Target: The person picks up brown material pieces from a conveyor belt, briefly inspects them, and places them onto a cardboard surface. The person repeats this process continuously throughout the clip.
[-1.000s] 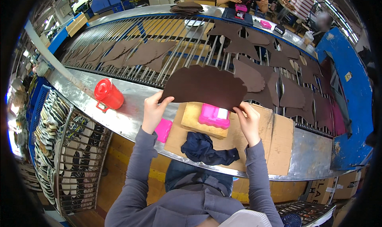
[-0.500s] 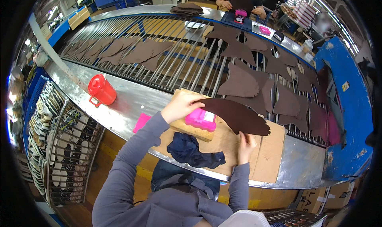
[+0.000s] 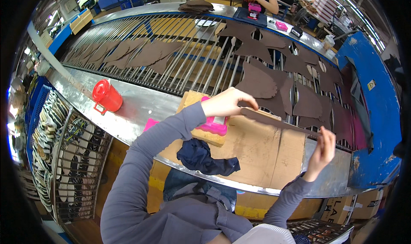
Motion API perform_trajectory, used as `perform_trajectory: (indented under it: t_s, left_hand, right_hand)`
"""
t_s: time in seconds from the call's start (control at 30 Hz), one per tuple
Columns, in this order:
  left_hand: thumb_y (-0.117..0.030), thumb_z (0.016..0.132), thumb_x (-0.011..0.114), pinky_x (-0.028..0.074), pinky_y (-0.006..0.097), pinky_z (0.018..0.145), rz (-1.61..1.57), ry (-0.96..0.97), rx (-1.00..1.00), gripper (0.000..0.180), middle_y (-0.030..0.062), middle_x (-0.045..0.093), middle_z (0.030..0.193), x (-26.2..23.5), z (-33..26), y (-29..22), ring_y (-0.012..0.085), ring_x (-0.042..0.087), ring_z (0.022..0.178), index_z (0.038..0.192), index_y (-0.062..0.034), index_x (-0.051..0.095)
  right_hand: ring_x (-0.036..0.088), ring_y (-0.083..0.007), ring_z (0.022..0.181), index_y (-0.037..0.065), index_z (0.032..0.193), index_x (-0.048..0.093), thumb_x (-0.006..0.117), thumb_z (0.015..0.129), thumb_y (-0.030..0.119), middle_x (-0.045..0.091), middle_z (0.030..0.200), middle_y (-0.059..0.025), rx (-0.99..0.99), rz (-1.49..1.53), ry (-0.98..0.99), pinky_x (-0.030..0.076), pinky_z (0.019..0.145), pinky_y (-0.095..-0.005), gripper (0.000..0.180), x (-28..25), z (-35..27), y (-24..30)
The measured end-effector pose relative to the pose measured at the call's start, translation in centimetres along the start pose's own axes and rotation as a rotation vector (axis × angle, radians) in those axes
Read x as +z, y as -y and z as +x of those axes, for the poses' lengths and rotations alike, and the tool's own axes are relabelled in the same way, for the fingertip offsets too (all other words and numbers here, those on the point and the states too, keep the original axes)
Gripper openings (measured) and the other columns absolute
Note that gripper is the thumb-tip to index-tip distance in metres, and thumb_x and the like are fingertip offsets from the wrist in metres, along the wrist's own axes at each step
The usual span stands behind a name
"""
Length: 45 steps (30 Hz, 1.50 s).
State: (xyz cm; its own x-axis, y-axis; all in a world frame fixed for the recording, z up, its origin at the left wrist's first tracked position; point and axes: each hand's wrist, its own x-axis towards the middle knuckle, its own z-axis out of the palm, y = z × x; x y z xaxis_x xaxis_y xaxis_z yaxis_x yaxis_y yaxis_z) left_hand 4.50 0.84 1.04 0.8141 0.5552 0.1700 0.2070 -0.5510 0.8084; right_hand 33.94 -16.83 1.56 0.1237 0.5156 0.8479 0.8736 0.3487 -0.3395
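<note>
A dark brown flat cut piece (image 3: 278,123), likely leather or a similar sheet, is stretched between my hands above the cardboard. It is tilted and shows nearly edge-on. My left hand (image 3: 227,103) is closed on its left end, while my right hand (image 3: 322,152) pinches the far right tip. Below my left wrist, a pink plastic case (image 3: 216,128) rests on a yellowish block (image 3: 209,138), partly hidden by the forearm. A crumpled dark blue cloth (image 3: 203,158) lies near the table edge. Under everything is a worn cardboard sheet (image 3: 252,152).
Beyond the metal table (image 3: 137,115), a rod conveyor (image 3: 192,68) carries several brown cut pieces (image 3: 261,79). A red lidded mug (image 3: 110,96) stands left. A blue machine housing (image 3: 364,128) bounds the right side. A rack of shoe parts (image 3: 75,167) sits lower left; another person (image 3: 267,2) works opposite.
Both hands have moved right with the brown piece, which has turned from broadside to nearly edge-on. My right hand has shifted from its lower edge to its right end.
</note>
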Motion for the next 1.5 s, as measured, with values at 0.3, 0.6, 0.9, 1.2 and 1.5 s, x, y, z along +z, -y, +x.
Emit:
perform_trajectory:
  t_s: [0.3,0.6,0.9,1.2,1.5]
  left_hand:
    - [0.0,0.089,0.058,0.056,0.028,0.073,-0.28,-0.284,0.085,0.032,0.0076,0.068,0.107,-3.7,-0.6,-1.0,0.0173,0.068,0.087,0.12,-0.0054,0.058]
    - [-0.005,0.09,0.062,0.057,0.026,0.068,-0.899,-0.539,-0.282,0.035,0.007,0.059,0.111,-10.7,0.0,11.4,0.0142,0.064,0.088,0.12,-0.0084,0.044]
    - [0.003,0.09,0.056,0.057,0.023,0.066,-1.298,-0.572,-0.471,0.027,0.0082,0.063,0.106,-10.7,-0.2,25.2,0.0178,0.066,0.087,0.113,-0.0087,0.051]
    - [0.002,0.09,0.058,0.057,0.024,0.068,-1.239,-0.542,-0.691,0.024,0.0059,0.063,0.101,-8.3,-1.3,29.4,0.0154,0.065,0.083,0.11,-0.0095,0.051]
    - [-0.003,0.091,0.06,0.055,0.024,0.071,-1.107,-0.513,-0.784,0.026,0.0013,0.061,0.107,-7.6,-1.8,28.6,0.0116,0.062,0.087,0.113,-0.0133,0.05]
  right_hand:
    - [0.059,-0.0288,0.097,0.006,0.116,0.063,0.055,0.078,-0.012,0.06,0.106,-0.0138,-0.124,-0.031,0.15,0.047,0.084,-0.0335,0.043,4.5,11.3,2.5]
    - [0.053,-0.0308,0.115,0.007,0.114,0.064,0.066,0.078,-0.002,0.057,0.125,-0.0117,0.009,0.027,0.221,0.041,0.098,-0.0395,0.038,7.2,3.1,1.8]
    - [0.053,-0.0329,0.114,0.002,0.111,0.064,0.058,0.083,-0.004,0.056,0.123,-0.015,0.588,-0.107,0.347,0.042,0.097,-0.0392,0.028,4.0,-8.8,-1.6]
    - [0.051,-0.0328,0.118,0.0,0.109,0.063,0.054,0.086,-0.003,0.055,0.124,-0.0161,0.735,-0.22,0.304,0.04,0.1,-0.0392,0.024,2.7,-11.4,-2.7]
    - [0.051,-0.0329,0.119,0.0,0.11,0.063,0.053,0.088,-0.003,0.055,0.126,-0.0153,0.727,-0.251,0.346,0.04,0.1,-0.0396,0.025,3.8,-10.7,-2.6]
